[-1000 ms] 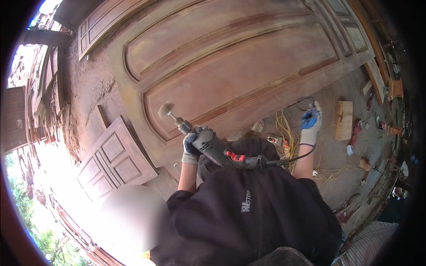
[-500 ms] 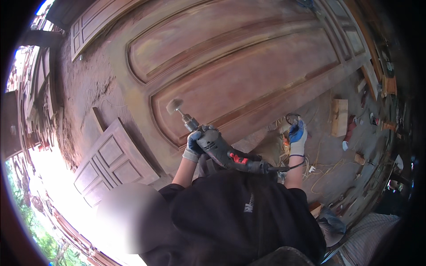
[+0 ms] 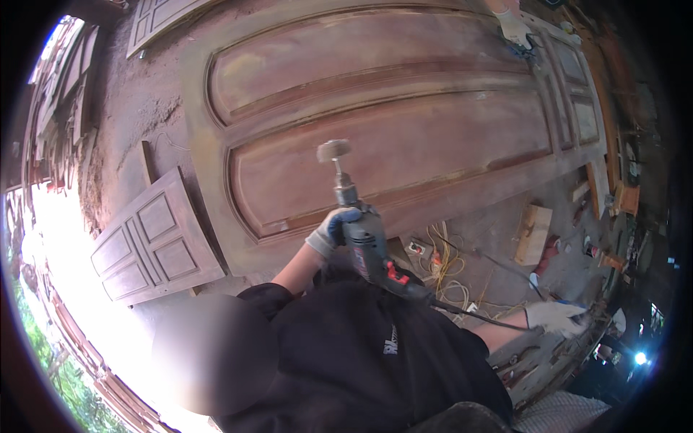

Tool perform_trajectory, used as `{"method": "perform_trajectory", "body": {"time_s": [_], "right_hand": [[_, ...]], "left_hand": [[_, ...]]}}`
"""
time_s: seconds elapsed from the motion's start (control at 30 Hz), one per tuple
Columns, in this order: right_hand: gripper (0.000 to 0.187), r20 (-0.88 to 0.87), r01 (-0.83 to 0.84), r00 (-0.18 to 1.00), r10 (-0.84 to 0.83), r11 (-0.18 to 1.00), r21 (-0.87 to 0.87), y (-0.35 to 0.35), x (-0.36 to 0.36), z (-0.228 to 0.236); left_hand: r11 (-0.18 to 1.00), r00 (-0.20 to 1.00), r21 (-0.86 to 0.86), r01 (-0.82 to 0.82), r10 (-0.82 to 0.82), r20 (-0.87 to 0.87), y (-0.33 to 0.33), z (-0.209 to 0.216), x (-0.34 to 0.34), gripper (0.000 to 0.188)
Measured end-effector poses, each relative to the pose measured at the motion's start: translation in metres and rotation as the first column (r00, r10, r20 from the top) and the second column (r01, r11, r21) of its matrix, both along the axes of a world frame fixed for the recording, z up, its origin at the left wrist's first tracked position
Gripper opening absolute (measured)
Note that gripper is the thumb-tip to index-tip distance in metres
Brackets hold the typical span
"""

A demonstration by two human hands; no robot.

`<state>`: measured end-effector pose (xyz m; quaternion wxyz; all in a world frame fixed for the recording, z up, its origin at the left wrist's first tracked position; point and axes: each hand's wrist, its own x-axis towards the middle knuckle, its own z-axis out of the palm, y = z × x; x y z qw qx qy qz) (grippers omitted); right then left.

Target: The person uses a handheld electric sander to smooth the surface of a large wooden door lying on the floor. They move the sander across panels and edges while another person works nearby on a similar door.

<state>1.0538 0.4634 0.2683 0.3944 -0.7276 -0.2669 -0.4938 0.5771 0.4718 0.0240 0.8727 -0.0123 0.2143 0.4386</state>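
Note:
My left hand (image 3: 337,229), in a white and blue work glove, is closed around the front of a grey and black power drill (image 3: 369,249). A round, fuzzy-looking sanding wheel (image 3: 333,151) sits on the drill's shaft, pointing away from me above the door's near panel. Far out to the right is my gloved right hand (image 3: 554,317), its fingers partly blurred. The drill's black power cord (image 3: 480,317) runs to this hand, which appears closed on it. Below the drill lies the large brown wooden door (image 3: 346,119) with moulded panels.
Another person's gloved hand (image 3: 515,30) holds a dark tool on the door's far right. A smaller panelled door (image 3: 155,242) lies at left. Yellow cords (image 3: 451,270), a socket block (image 3: 416,248) and a wooden block (image 3: 533,234) are on the floor at right.
My right hand has swung outward to the right and nearer to me, with the cord. The drill has turned more upright and shifted right. Another person's hand has come into view at the far right.

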Motion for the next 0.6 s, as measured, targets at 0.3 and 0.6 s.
{"method": "perform_trajectory", "body": {"time_s": [0.3, 0.6], "right_hand": [[0.066, -0.748, -0.666, 0.587, 0.31, -0.34, -0.664, 0.053, 0.005, -0.127], [0.021, -0.049, -0.048, -0.999, 0.003, 0.152, 0.987, 0.167, -0.135, -0.171]], "left_hand": [[0.992, 0.993, -0.125, -0.021, 0.036, 0.117, 0.105, 0.01, 0.115, 0.026], [0.946, 0.949, -0.108, -0.306, 0.294, -0.112, 0.179, 0.028, 0.081, 0.026]]}}
